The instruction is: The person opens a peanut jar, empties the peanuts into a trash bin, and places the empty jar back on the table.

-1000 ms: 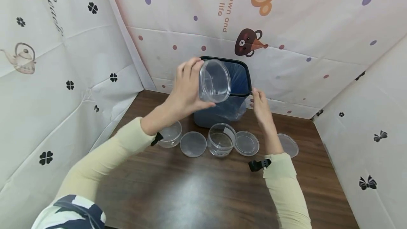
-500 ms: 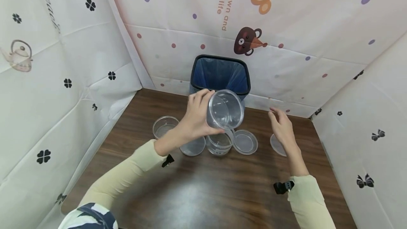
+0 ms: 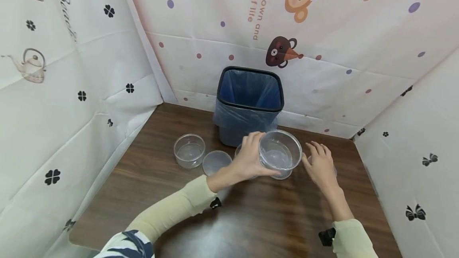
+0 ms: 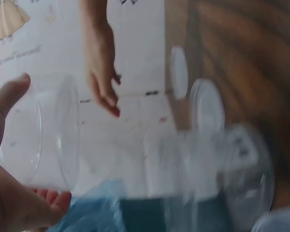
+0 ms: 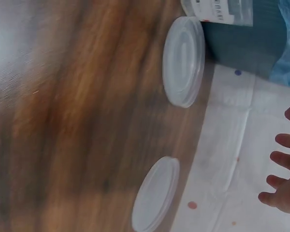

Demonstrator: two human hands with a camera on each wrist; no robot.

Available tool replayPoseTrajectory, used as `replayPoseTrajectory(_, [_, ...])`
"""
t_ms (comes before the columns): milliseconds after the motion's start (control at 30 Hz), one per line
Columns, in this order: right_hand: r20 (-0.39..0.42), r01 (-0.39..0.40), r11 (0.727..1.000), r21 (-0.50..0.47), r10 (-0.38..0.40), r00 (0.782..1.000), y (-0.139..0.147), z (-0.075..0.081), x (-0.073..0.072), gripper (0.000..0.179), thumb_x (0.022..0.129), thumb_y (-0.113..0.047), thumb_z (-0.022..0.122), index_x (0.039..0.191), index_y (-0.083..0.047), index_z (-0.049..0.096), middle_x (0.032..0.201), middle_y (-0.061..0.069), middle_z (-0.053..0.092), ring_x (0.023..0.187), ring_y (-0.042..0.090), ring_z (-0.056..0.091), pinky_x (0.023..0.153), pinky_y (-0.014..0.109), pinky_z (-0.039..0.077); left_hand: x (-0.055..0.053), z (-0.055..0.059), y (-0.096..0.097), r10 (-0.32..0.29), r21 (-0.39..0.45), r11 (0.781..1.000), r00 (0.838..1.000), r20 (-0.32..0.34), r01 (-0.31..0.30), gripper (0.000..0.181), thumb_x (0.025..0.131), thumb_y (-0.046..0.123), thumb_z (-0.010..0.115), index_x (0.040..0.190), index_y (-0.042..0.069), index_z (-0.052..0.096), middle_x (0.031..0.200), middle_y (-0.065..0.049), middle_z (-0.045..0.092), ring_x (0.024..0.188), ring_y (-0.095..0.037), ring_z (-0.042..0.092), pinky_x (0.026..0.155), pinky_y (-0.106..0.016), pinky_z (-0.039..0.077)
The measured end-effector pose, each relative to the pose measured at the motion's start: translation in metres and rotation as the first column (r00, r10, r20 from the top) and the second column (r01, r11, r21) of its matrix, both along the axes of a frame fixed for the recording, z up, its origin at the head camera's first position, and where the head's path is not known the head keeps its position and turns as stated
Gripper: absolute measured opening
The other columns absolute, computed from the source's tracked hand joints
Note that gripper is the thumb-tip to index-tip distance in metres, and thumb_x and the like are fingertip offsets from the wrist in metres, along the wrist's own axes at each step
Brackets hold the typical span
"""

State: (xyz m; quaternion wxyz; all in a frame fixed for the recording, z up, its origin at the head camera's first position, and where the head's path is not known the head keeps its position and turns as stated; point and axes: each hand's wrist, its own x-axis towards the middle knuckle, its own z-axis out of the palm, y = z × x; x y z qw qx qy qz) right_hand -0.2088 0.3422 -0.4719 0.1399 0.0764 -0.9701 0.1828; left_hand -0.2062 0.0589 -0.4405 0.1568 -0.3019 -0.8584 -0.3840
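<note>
My left hand (image 3: 251, 158) grips a clear round plastic container (image 3: 281, 150) by its side, held above the table with its mouth tilted up. In the left wrist view the fingers and thumb curl round this container (image 4: 53, 130). To its right my right hand (image 3: 320, 166) hovers with loosely spread fingers and nothing in it. Below the held container a clear lid (image 3: 283, 175) shows partly; the right wrist view has this lid (image 5: 183, 63) in full. Another lid (image 5: 155, 195) lies under my right hand. A second container, labelled (image 4: 244, 154), is mostly hidden behind my left hand.
A blue bin (image 3: 247, 120) with a black rim and a clear liner stands at the back, against the printed cloth wall. On the table (image 3: 161, 142), left of my left hand, are another clear container (image 3: 189, 152) and a lid (image 3: 216, 161).
My left hand has carried the container from over the bin, down and to the right. My right hand has let go of the bin's edge and moved right and down.
</note>
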Motion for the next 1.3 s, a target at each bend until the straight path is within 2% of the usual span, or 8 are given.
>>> replayPoseTrajectory(300, [0.030, 0.086, 0.996, -0.012, -0.086, 0.996, 0.015, -0.013, 0.025, 0.049, 0.101, -0.017, 0.055, 0.140, 0.012, 0.048, 0.146, 0.038, 0.039, 0.132, 0.063, 0.031, 0.107, 0.075, 0.025, -0.013, -0.016, 0.063, 0.133, -0.060, 0.991, 0.968, 0.211, -0.124, 0.120, 0.057, 0.052, 0.097, 0.148, 0.002, 0.038, 0.141, -0.011, 0.049, 0.123, -0.027, 0.047, 0.099, -0.033, 0.045])
replayPoseTrajectory(500, [0.069, 0.097, 0.995, 0.004, -0.097, 0.993, 0.020, -0.029, 0.047, 0.051, 0.101, -0.015, 0.057, 0.142, 0.013, 0.046, 0.146, 0.039, 0.039, 0.130, 0.065, 0.032, 0.102, 0.078, 0.029, -0.042, -0.027, 0.105, 0.237, -0.128, 0.970, 0.913, 0.332, -0.205, 0.116, 0.065, 0.050, 0.093, 0.152, 0.004, 0.032, 0.145, -0.013, 0.045, 0.127, -0.030, 0.044, 0.107, -0.035, 0.042])
replayPoseTrajectory(633, [0.110, 0.101, 0.995, -0.023, -0.097, 0.989, 0.019, -0.034, 0.054, 0.053, 0.100, -0.015, 0.056, 0.143, 0.013, 0.044, 0.147, 0.040, 0.036, 0.132, 0.065, 0.030, 0.103, 0.078, 0.028, -0.068, -0.039, 0.126, 0.308, -0.207, 0.946, 0.891, 0.333, -0.249, 0.113, 0.069, 0.051, 0.090, 0.152, 0.001, 0.031, 0.146, -0.014, 0.044, 0.129, -0.029, 0.046, 0.109, -0.035, 0.042])
replayPoseTrajectory(867, [0.179, 0.109, 0.992, -0.060, -0.097, 0.979, 0.013, -0.036, 0.062, 0.056, 0.101, -0.017, 0.056, 0.148, 0.010, 0.040, 0.152, 0.038, 0.031, 0.136, 0.063, 0.024, 0.105, 0.079, 0.025, -0.106, -0.068, 0.141, 0.389, -0.331, 0.900, 0.863, 0.321, -0.283, 0.109, 0.072, 0.049, 0.090, 0.150, 0.003, 0.029, 0.139, -0.011, 0.045, 0.126, -0.026, 0.047, 0.099, -0.026, 0.050])
replayPoseTrajectory(967, [0.184, 0.103, 0.992, -0.069, -0.089, 0.979, 0.010, -0.035, 0.065, 0.056, 0.101, -0.016, 0.057, 0.148, 0.010, 0.040, 0.152, 0.038, 0.030, 0.137, 0.063, 0.023, 0.105, 0.079, 0.024, -0.114, -0.077, 0.143, 0.386, -0.339, 0.901, 0.857, 0.341, -0.271, 0.108, 0.073, 0.046, 0.090, 0.150, 0.003, 0.028, 0.139, -0.011, 0.044, 0.127, -0.025, 0.047, 0.100, -0.025, 0.049])
replayPoseTrajectory(1067, [0.189, 0.097, 0.991, -0.093, -0.078, 0.979, 0.004, -0.034, 0.066, 0.056, 0.101, -0.015, 0.057, 0.148, 0.009, 0.039, 0.153, 0.038, 0.029, 0.138, 0.063, 0.021, 0.106, 0.079, 0.023, -0.118, -0.083, 0.142, 0.365, -0.285, 0.921, 0.844, 0.393, -0.265, 0.108, 0.072, 0.040, 0.092, 0.151, 0.003, 0.028, 0.141, -0.012, 0.043, 0.129, -0.027, 0.049, 0.103, -0.026, 0.047])
replayPoseTrajectory(1200, [0.207, 0.093, 0.988, -0.124, -0.066, 0.976, -0.009, -0.035, 0.063, 0.056, 0.102, -0.017, 0.056, 0.150, 0.007, 0.039, 0.155, 0.036, 0.028, 0.141, 0.061, 0.020, 0.109, 0.077, 0.021, -0.120, -0.092, 0.139, 0.360, -0.236, 0.932, 0.792, 0.493, -0.276, 0.116, 0.071, 0.033, 0.093, 0.157, 0.003, 0.021, 0.154, -0.014, 0.035, 0.136, -0.030, 0.047, 0.106, -0.030, 0.047])
replayPoseTrajectory(1300, [0.212, 0.084, 0.988, -0.130, -0.055, 0.976, -0.016, -0.037, 0.062, 0.057, 0.101, -0.017, 0.057, 0.150, 0.008, 0.039, 0.155, 0.036, 0.028, 0.143, 0.058, 0.019, 0.111, 0.076, 0.020, -0.118, -0.096, 0.136, 0.364, -0.266, 0.929, 0.762, 0.536, -0.258, 0.126, 0.070, 0.032, 0.093, 0.161, 0.003, 0.011, 0.164, -0.016, 0.024, 0.142, -0.034, 0.042, 0.109, -0.033, 0.045])
